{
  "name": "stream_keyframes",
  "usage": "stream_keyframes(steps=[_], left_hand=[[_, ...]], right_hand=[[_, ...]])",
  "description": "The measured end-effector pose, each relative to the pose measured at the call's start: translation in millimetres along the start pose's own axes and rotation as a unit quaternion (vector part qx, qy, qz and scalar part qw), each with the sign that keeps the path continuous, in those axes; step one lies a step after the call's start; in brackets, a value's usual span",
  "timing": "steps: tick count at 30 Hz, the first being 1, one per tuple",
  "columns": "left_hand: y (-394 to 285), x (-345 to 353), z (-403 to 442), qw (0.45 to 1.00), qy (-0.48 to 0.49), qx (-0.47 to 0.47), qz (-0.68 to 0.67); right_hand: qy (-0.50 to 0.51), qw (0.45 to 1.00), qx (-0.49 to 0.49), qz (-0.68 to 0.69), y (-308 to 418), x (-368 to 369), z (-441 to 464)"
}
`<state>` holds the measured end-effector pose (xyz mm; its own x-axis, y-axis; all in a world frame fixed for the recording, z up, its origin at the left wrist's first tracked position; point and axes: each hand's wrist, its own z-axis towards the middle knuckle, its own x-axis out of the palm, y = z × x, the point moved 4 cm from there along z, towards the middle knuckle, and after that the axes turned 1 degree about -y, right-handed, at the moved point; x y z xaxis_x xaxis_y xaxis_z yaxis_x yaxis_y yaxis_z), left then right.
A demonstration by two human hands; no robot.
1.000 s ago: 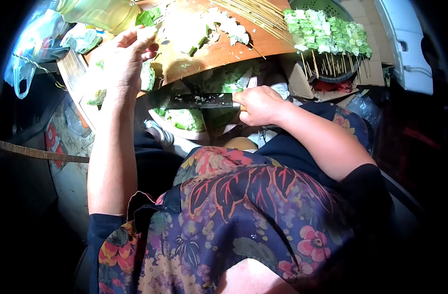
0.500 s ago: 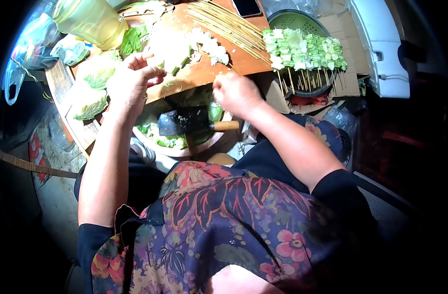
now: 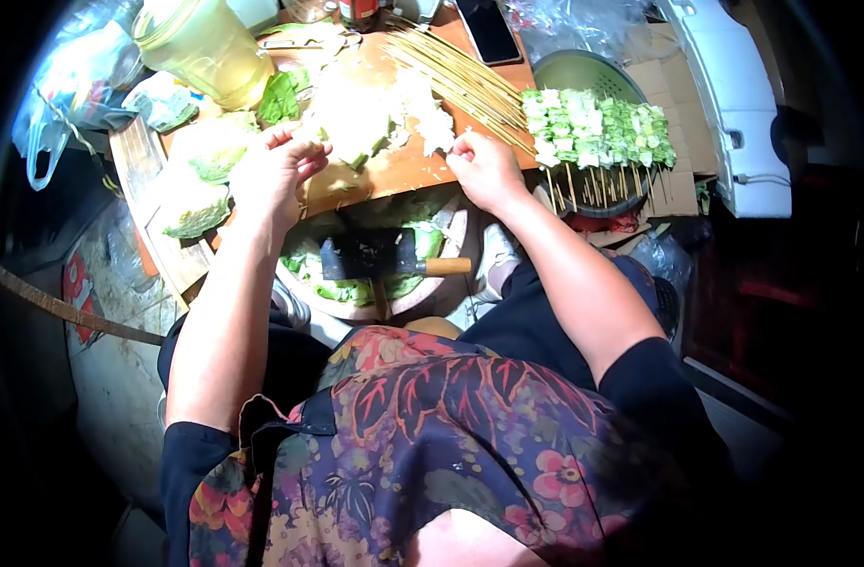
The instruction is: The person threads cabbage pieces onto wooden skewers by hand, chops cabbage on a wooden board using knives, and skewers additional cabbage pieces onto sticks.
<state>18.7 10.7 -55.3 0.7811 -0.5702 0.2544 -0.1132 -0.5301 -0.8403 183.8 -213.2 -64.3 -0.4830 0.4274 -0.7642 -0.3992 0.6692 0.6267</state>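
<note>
My left hand [image 3: 282, 177] is above the near left part of the orange board [image 3: 403, 172], fingers curled toward the thumb; what they hold, if anything, is too small to make out. At the board's right, my right hand [image 3: 488, 172] has its fingertips pinched beside pale chopped cabbage pieces [image 3: 435, 128]. Brightly lit cabbage leaves lie between the hands. A bundle of bamboo skewers [image 3: 460, 80] lies beyond my right hand. Skewers threaded with green cabbage pieces [image 3: 597, 132] rest in rows across a green colander [image 3: 583, 71].
A cleaver [image 3: 370, 253] with a wooden handle lies across a tub [image 3: 436, 283] of leaves, below the board. Cabbage chunks [image 3: 200, 203] sit at the left, near a yellowish container [image 3: 205, 52]. A phone [image 3: 488, 30] lies at the back. A white foam piece [image 3: 725, 104] stands far right.
The view has shifted slightly. My right hand has moved forward and right to the pale pieces; a thin stick seen by it before no longer shows. My left hand stays nearly in place.
</note>
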Motion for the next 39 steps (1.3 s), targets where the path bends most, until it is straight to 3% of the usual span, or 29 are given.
stream_keyframes(steps=[3, 7, 9, 18, 23, 27, 33, 39], left_hand=[[-6.9, -9.8, 6.6, 0.999, -0.020, 0.009, -0.038], [-15.3, -11.8, 5.7, 0.997, -0.047, 0.024, -0.057], [-17.1, -12.9, 7.1, 0.997, -0.036, 0.019, -0.063], [-17.6, -14.6, 10.7, 0.997, -0.015, 0.038, -0.068], [-23.6, -8.4, 4.6, 0.993, -0.028, 0.112, -0.006], [-28.9, -0.3, -6.4, 0.993, -0.022, 0.116, 0.025], [-21.7, 11.0, -11.0, 0.995, 0.062, 0.076, 0.020], [-23.5, 19.5, -14.7, 0.992, 0.062, 0.107, 0.037]], right_hand=[[0.027, 0.993, -0.098, 0.062, 34.6, -8.1, -22.3], [0.143, 0.973, -0.134, 0.117, 62.3, -7.4, -51.8], [0.156, 0.972, -0.141, 0.109, 65.2, -5.5, -56.6], [0.182, 0.967, -0.093, 0.152, 66.0, -4.0, -59.8], [0.196, 0.963, -0.070, 0.172, 72.0, -1.2, -63.3], [0.208, 0.956, -0.049, 0.202, 73.1, 0.9, -67.3], [0.227, 0.932, 0.010, 0.284, 77.1, -5.2, -70.8], [0.206, 0.941, -0.012, 0.269, 69.4, 1.7, -73.5]])
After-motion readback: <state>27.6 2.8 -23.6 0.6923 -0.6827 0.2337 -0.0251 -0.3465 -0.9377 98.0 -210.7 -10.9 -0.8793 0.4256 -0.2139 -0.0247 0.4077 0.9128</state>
